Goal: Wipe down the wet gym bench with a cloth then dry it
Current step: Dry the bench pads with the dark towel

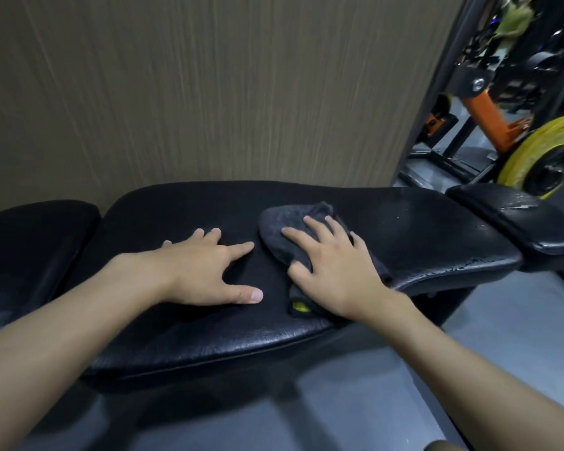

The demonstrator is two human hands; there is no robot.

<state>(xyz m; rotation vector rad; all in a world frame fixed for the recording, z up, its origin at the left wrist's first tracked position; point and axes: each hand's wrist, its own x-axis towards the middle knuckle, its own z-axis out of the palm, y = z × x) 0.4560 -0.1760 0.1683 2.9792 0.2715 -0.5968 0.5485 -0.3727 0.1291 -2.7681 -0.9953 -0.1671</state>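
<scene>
The black padded gym bench (420,236) runs left to right in front of me, its cracked vinyl showing water droplets toward the right end. A dark grey cloth (277,222) with a small yellow tag lies on the middle pad. My right hand (332,265) presses flat on the cloth with fingers spread. My left hand (205,268) rests flat on the bare pad just left of the cloth, fingers straight and splayed, holding nothing.
A separate black pad (30,242) sits at the left and another wet pad (521,219) at the right. A brown panelled wall (209,86) stands right behind the bench. Orange-and-black gym equipment with a yellow weight plate (547,157) is at the right rear. Grey floor (518,323) lies below.
</scene>
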